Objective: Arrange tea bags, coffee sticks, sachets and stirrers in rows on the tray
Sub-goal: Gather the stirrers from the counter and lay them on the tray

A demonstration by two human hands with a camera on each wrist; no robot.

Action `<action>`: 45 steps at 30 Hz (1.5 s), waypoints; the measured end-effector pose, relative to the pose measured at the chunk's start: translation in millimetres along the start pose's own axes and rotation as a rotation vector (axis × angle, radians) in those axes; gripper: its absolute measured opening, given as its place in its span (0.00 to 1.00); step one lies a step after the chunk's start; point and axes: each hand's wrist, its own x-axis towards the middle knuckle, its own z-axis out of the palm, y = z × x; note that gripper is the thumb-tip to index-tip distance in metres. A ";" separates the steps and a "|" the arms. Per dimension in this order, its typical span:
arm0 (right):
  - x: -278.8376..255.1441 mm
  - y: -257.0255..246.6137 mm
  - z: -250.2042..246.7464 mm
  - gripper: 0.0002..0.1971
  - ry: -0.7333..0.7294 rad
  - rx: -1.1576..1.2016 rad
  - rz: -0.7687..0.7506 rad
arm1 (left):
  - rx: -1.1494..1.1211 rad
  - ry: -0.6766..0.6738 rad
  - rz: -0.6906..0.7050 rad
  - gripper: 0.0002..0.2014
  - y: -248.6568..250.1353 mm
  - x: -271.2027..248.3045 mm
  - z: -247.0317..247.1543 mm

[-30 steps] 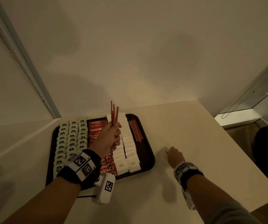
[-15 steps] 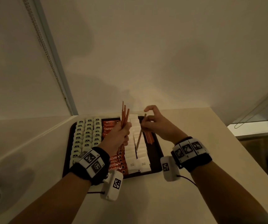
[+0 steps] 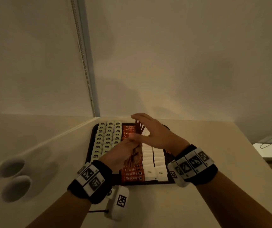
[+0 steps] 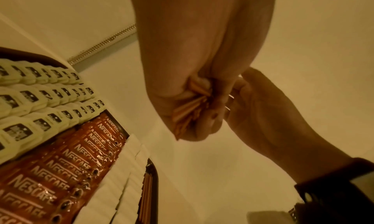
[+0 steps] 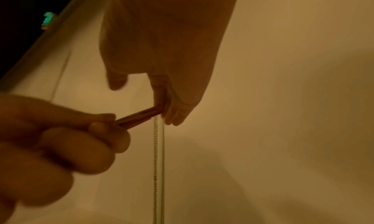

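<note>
Pale counter, near-full tray: stirrers fisted in left hand; right hand, now flat-fingered, tapping tips level for placing.

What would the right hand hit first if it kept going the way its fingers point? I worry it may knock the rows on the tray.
The right hand would first meet the tips of the stirrers gripped by the left hand; it seems to touch them already, though depth is unclear.
</note>
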 end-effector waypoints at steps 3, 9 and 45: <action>-5.5 -12.4 8.8 0.60 -0.198 -0.154 0.010 | -0.079 0.016 -0.009 0.14 4.9 -2.1 -3.3; -3.4 -20.3 20.2 0.65 -0.151 -0.353 -0.042 | -0.064 0.039 -0.006 0.13 10.1 -1.2 1.1; -4.1 1.2 8.6 0.59 -0.105 0.177 0.062 | -0.162 0.007 -0.083 0.07 20.2 -6.1 5.5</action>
